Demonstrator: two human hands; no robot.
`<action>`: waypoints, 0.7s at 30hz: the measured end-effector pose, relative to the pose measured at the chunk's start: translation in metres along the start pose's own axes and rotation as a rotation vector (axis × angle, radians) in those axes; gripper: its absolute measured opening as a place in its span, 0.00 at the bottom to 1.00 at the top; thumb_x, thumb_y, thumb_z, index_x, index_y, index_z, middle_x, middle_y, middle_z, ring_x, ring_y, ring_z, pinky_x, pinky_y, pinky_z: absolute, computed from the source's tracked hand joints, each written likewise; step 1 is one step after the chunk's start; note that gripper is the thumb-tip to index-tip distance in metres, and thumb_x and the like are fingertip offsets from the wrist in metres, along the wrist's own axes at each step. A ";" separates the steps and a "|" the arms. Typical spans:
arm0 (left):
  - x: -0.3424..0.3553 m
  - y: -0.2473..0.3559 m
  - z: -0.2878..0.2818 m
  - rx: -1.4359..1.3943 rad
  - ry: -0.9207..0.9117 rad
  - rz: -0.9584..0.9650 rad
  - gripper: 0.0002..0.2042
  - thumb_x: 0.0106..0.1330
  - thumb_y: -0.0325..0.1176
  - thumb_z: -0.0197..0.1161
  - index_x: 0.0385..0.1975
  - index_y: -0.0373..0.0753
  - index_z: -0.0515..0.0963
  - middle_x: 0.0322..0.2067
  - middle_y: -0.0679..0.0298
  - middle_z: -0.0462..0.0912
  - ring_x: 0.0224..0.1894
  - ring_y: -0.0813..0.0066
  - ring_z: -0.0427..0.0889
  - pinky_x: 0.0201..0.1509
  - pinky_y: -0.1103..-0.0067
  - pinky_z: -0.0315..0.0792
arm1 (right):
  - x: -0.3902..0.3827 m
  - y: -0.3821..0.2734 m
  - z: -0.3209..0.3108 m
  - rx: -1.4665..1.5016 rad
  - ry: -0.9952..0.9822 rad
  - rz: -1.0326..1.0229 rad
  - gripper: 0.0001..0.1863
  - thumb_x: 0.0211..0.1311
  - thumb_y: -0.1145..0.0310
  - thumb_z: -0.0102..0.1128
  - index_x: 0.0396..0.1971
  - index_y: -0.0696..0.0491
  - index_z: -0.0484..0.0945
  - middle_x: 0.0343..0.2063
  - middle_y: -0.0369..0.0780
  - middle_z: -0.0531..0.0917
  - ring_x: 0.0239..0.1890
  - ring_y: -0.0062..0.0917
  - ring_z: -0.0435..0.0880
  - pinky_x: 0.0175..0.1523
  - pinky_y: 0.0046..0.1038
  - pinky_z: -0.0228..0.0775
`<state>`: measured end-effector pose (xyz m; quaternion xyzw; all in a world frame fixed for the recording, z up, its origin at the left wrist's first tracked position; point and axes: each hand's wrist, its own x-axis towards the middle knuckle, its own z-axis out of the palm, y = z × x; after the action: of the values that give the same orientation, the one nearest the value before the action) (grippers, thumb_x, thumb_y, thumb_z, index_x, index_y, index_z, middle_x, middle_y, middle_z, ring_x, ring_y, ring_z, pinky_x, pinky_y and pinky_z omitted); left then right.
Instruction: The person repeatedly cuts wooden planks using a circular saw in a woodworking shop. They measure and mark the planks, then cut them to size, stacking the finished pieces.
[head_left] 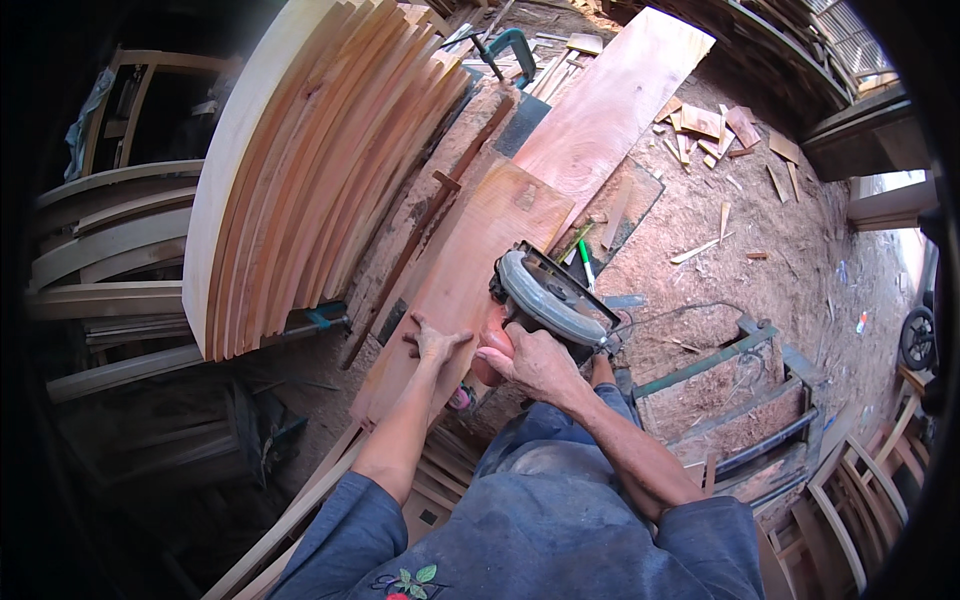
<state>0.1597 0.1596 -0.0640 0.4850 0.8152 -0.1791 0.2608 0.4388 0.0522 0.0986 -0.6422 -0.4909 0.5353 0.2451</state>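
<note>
- Stacked boards (300, 190) stand on edge at the left; a knock could topple them.
- The left hand (437, 345) lies on the near plank (460, 275), fingers spread apart; light pressure could let the wood slip, and drifting rightward would bring them toward the saw.
- The right hand (545, 368) has its fingers clamped round the red handle of the circular saw (555, 300), at the plank's right side; a twisted wrist could bind the blade, which is hidden.
- A marker (586, 262) beside the saw could get knocked.
</note>
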 end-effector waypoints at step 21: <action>0.004 -0.004 0.001 -0.023 -0.023 -0.011 0.80 0.31 0.57 0.88 0.79 0.45 0.31 0.72 0.20 0.35 0.75 0.17 0.41 0.78 0.43 0.46 | 0.004 0.011 -0.004 -0.033 0.014 -0.059 0.37 0.70 0.35 0.53 0.36 0.63 0.77 0.27 0.61 0.83 0.35 0.59 0.85 0.41 0.52 0.77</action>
<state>0.1550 0.1597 -0.0672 0.4752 0.8169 -0.1767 0.2749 0.4465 0.0522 0.0892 -0.6350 -0.5168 0.5152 0.2536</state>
